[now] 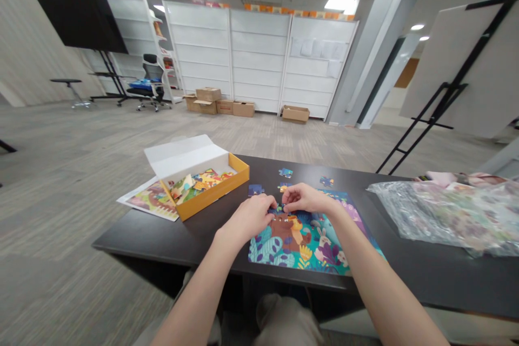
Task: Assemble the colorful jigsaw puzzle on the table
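A partly assembled jigsaw puzzle (284, 259) with cartoon animals lies on the dark table in front of me. At its upper left edge, my left hand (255, 215) and my right hand (306, 198) meet from either side at a small puzzle piece (279, 208). The fingers of both hands are curled and closed on it, covering most of it. Loose puzzle pieces lie just beyond: a dark blue one (255, 190) by my left hand, an orange-and-blue one (283, 187) by my right fingers, and two farther back, a blue one (286, 173) and another (326, 181).
To the left stands an open yellow box (214, 192) with more pieces inside, partly over a picture sheet (152, 200). Clear plastic packaging (430, 216) covers the table's right side. Beyond the black table (162, 242) are cardboard boxes (208, 95) and an easel-like stand (433, 113).
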Available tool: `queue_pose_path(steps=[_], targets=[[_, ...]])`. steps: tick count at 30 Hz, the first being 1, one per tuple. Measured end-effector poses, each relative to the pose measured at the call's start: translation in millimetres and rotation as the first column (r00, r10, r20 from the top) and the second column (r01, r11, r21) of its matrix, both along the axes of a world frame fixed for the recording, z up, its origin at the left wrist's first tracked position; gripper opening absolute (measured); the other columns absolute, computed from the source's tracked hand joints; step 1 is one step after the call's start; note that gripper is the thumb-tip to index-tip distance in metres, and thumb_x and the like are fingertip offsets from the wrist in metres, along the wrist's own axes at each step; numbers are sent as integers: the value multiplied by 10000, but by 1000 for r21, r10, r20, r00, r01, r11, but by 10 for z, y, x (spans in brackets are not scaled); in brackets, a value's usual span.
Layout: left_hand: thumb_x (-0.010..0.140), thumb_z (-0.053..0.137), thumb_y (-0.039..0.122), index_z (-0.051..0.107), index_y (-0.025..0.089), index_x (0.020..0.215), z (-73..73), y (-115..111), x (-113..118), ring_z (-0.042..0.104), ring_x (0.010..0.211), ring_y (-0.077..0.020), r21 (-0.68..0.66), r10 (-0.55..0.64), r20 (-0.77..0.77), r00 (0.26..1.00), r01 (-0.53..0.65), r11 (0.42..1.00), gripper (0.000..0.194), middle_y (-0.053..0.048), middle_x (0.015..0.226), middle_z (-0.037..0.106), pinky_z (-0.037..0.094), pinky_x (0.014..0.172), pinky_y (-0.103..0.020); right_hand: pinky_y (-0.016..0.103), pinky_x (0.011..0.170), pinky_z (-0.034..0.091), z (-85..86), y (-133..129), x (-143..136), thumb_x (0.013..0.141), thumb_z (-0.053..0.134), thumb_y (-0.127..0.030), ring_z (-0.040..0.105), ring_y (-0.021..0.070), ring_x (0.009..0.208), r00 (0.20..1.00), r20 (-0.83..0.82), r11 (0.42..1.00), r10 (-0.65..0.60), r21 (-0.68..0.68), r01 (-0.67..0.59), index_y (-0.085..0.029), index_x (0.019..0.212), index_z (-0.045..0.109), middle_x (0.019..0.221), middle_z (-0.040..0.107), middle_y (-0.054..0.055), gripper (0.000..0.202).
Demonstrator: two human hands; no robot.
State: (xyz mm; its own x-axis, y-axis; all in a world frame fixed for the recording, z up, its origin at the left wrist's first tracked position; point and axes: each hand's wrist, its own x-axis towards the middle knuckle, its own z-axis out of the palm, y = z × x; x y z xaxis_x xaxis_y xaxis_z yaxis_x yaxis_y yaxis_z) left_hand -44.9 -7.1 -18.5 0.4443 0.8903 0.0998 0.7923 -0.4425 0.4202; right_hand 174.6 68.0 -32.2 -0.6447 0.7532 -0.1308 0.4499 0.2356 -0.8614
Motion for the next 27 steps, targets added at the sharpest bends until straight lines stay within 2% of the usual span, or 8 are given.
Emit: queue_pose_path(steps=[4, 8, 15, 19, 27], targets=[[831, 615, 160, 612, 201, 1077, -60, 13, -51, 666, 876, -213, -12, -8, 86, 996, 9, 1000, 249, -57, 959, 696, 504, 777, -301, 259, 641, 473, 18, 9, 9, 685, 800, -463, 597, 121, 626, 999, -43, 999, 27, -44, -29, -162, 818, 643, 700, 671, -5, 364], [821, 596, 119, 560, 198, 1129, -90, 10, -82, 671, 860, -202, -23, 14, 131, 991, -11, 1000, 320, -42, 929, 692, 506, 773, -295, 255, 622, 447, 13, 38, 16, 678, 800, -487, 574, 115, 612, 996, -75, 999, -40, -20, 39, -160, 816, 640, 686, 656, -10, 389], [825, 607, 115, 622, 183, 1036, -45, -9, -56, 661, 864, -215, -13, 20, 60, 998, -20, 1000, 223, -49, 933, 692, 505, 784, -309, 283, 658, 476, -69, 77, 7, 640, 808, -479, 597, 137, 640, 991, -48, 991, -122, 46, 125, -173, 782, 637, 686, 656, -4, 378], [835, 619, 137, 660, 177, 994, -58, 8, -46, 658, 896, -222, 13, 14, 12, 1000, -14, 1000, 169, -63, 961, 686, 506, 830, -322, 283, 661, 486, -85, 68, -4, 633, 810, -440, 605, 140, 646, 992, -37, 991, -119, 62, 121, -174, 801, 639, 683, 652, -13, 358], [845, 607, 148, 684, 181, 993, -103, 23, -36, 659, 876, -213, 28, 21, -12, 1000, -21, 999, 169, -65, 971, 676, 508, 827, -317, 289, 681, 506, -86, 71, 8, 651, 798, -410, 620, 146, 664, 991, -20, 985, -129, 112, 130, -167, 808, 649, 707, 665, -2, 325]])
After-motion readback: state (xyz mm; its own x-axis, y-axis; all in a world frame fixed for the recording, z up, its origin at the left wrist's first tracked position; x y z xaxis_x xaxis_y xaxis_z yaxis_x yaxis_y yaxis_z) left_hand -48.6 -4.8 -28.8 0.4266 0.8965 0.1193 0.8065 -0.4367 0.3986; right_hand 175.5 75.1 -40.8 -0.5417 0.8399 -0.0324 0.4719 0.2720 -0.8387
